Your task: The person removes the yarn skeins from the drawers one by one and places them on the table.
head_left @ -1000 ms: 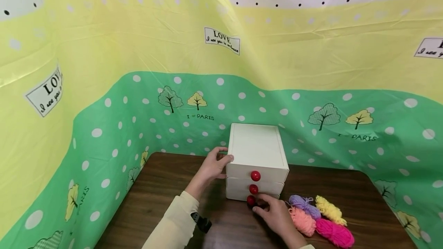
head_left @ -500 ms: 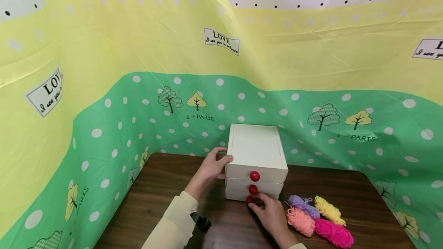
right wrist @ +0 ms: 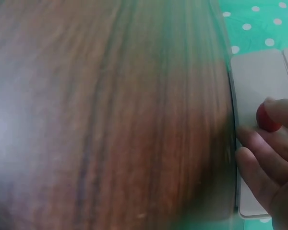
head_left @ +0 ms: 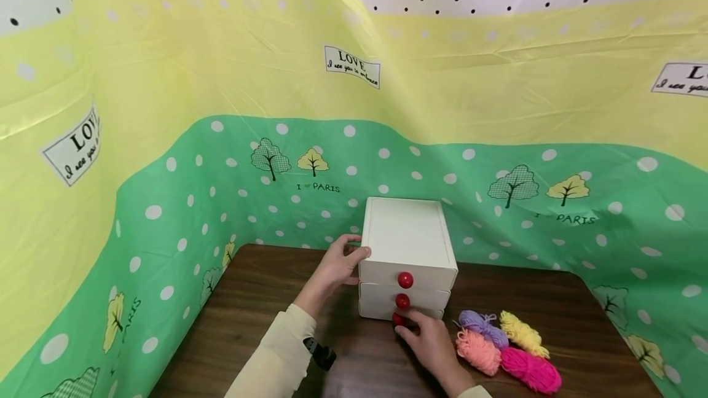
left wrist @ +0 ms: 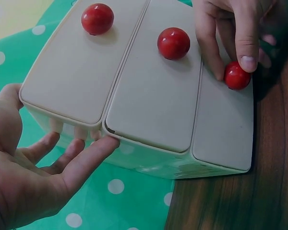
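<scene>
White rectangular three-drawer box (head_left: 406,232) stands near rear edge of dark wood-grain tabletop (head_left: 265,281); all fronts look closed. My R hand (head_left: 434,343) pinches the round glossy red btm knob (left wrist: 236,79) betw. thumb & fingers: grip done; whether btm drawer is just shut or yet to open, can't tell. My L hand (head_left: 336,263), spread open, bears on the box's L side & top edge. Four oblong yarn bundles (head_left: 478,352) (purple, yellow, coral, magenta) lie outside, R of box.

Glossy bottom knob (left wrist: 235,78), smooth drawers (left wrist: 151,91)
</scene>
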`<state>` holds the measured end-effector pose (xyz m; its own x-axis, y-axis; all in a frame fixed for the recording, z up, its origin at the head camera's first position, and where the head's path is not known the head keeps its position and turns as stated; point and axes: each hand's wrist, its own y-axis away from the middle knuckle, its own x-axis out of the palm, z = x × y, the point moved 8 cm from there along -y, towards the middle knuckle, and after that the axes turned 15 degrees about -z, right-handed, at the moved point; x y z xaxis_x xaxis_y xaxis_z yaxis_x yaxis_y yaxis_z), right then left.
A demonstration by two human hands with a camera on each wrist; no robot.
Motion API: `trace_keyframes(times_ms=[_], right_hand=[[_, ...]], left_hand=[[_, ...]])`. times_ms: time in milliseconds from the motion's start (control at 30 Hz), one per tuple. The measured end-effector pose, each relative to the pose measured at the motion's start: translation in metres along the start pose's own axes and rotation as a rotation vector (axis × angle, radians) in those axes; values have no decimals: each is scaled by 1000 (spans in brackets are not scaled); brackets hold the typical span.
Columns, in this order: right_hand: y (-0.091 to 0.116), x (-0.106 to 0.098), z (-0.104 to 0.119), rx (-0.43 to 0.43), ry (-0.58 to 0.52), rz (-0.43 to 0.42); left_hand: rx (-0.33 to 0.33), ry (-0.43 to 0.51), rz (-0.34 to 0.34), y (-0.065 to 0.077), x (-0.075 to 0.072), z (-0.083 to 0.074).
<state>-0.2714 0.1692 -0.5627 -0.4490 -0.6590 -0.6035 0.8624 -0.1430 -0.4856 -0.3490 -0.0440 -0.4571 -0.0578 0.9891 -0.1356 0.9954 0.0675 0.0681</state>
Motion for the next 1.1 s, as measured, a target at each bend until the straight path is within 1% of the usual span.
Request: trace_keyframes(times_ms=[167, 367, 600, 733, 867, 1100], right_hand=[[-3, 2, 1, -28, 16, 14], [-2, 0, 1, -57, 43, 1], [0, -5, 6, -83, 48, -12], [5, -10, 7, -88, 36, -8], [10, -12, 6, -71, 13, 16], [20, -12, 6, -61, -8, 104]], left_hand=[[-1, 6, -2, 0, 0, 2], [-4, 17, 0, 2, 0, 3], [9, 6, -6, 2, 0, 0], [10, 2, -8, 1, 0, 1], [11, -3, -10, 0, 0, 1], [4, -9, -13, 0, 1, 2]])
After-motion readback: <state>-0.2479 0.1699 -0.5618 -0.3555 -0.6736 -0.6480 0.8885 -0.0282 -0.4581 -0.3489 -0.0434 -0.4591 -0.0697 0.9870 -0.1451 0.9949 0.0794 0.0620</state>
